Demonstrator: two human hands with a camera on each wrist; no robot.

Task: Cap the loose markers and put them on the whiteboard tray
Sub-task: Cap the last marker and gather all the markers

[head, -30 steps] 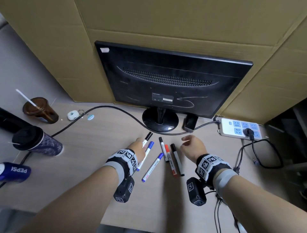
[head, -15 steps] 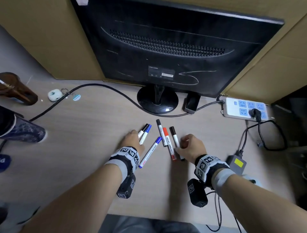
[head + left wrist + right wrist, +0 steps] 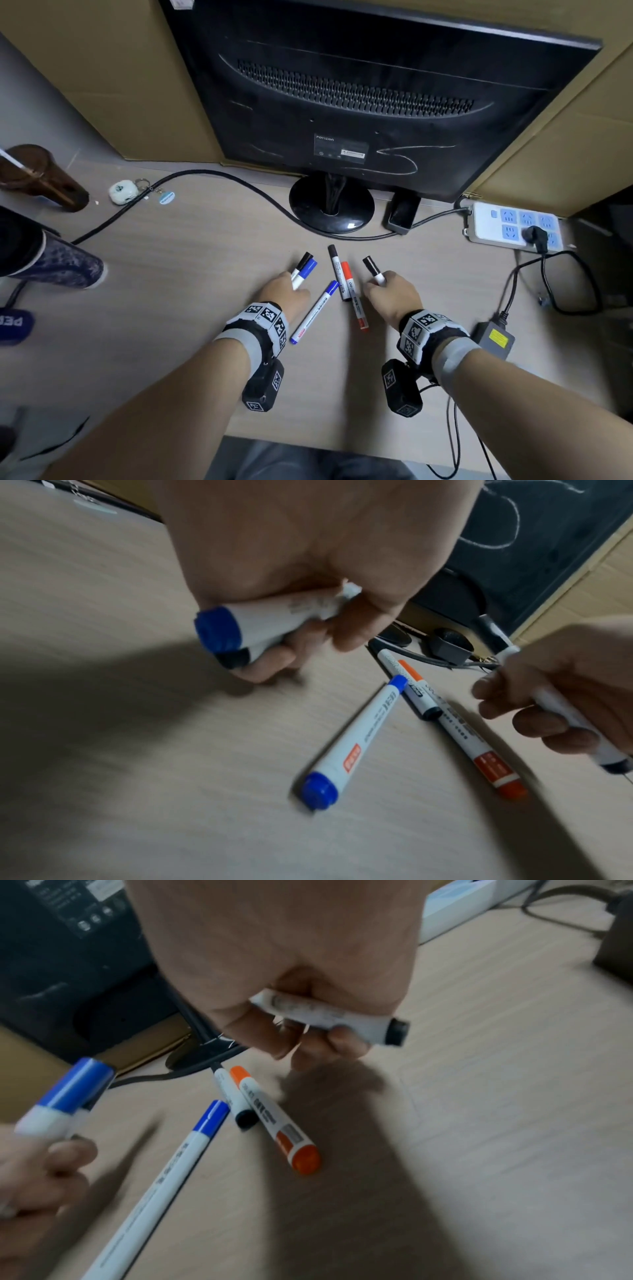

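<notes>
My left hand (image 3: 284,291) grips two capped markers side by side, a blue one (image 3: 306,271) (image 3: 260,620) and a black one (image 3: 301,262) beneath it. My right hand (image 3: 387,296) holds another black-capped marker (image 3: 373,270) (image 3: 329,1018), raised off the desk. Between the hands three markers lie on the wooden desk (image 3: 171,274): a blue-capped one (image 3: 315,311) (image 3: 356,737), a short black-capped one (image 3: 337,270) and a red-capped one (image 3: 354,298) (image 3: 274,1118). No whiteboard tray is in view.
A black monitor (image 3: 359,102) on a round stand (image 3: 330,205) faces away, right behind the markers. Its cable (image 3: 205,178) crosses the desk. A power strip (image 3: 513,226) and adapter (image 3: 496,339) sit at the right. Cups (image 3: 61,260) and a keyring (image 3: 125,192) stand at the left.
My right hand has picked up the black-capped marker that lay at the right of the group. My left hand has closed round two markers and drawn them off the desk. The camera moved closer.
</notes>
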